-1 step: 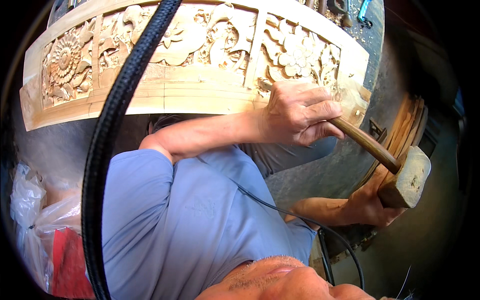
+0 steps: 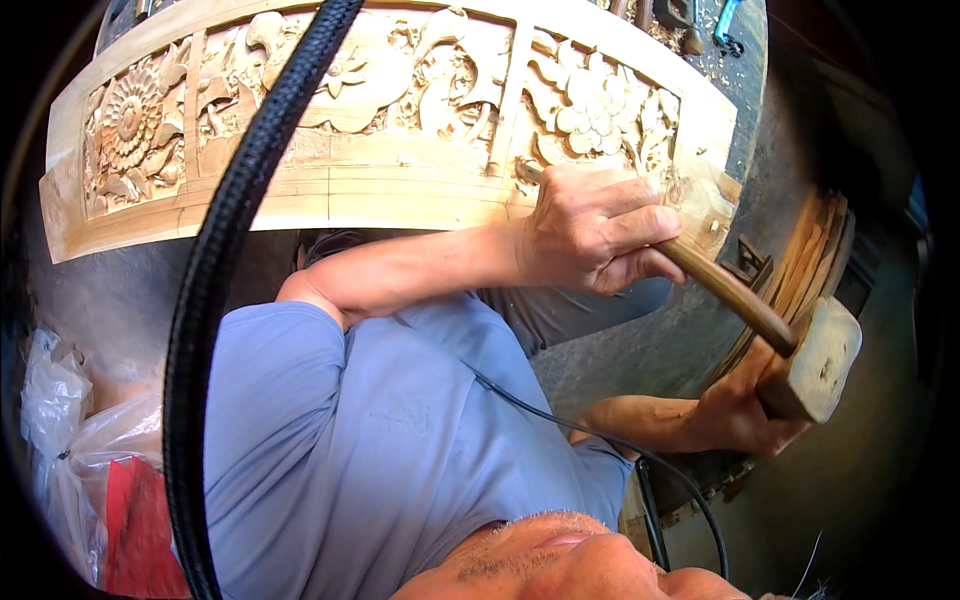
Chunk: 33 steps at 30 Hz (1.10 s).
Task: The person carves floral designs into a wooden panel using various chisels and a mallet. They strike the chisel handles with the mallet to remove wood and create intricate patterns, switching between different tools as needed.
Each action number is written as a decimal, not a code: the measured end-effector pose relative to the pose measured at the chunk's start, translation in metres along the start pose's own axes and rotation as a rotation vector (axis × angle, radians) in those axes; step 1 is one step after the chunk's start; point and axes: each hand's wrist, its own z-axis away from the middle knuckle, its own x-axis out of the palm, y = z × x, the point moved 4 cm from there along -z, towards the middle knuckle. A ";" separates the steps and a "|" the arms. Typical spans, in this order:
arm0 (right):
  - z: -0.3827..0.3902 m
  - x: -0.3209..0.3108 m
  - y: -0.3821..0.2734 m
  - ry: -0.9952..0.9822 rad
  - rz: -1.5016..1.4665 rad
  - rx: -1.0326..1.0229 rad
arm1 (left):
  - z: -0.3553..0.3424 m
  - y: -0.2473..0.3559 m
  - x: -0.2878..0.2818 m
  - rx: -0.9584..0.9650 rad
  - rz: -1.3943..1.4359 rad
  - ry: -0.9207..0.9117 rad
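Observation:
My left hand (image 2: 605, 228) is closed around a wood chisel at the near edge of the carved wooden panel (image 2: 400, 180). The chisel's round brown handle (image 2: 730, 290) slants down to the right out of my fist. Its tip pokes out past the knuckles, by the panel's right-hand floral section. At the handle's end is a blocky wooden mallet head (image 2: 818, 360); I cannot tell whether the two touch. My right hand (image 2: 740, 410) is closed behind the mallet, gripping it, its fingers partly hidden by the head.
Wood chips lie in the carved hollows. Several tools, one a blue-handled tool (image 2: 727, 22), sit on the dark bench behind. Wood strips (image 2: 810, 255) are stacked at right. Clear plastic bags (image 2: 60, 400) and a red item (image 2: 140, 530) are at left. A black braided cable (image 2: 245, 190) crosses the view.
The chisel's handle end has dipped slightly down and left, and the mallet head has shifted a little downward with it. My left hand stays at nearly the same spot.

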 end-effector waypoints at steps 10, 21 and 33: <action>0.032 -0.008 0.037 0.066 -0.581 0.512 | 0.032 0.047 0.010 0.346 0.226 -0.394; 0.104 -0.001 0.054 -0.015 -0.543 0.841 | 0.017 0.028 0.015 0.313 0.096 -0.380; 0.103 0.014 0.054 0.006 -0.640 0.851 | 0.013 0.020 0.028 0.188 -0.166 -0.216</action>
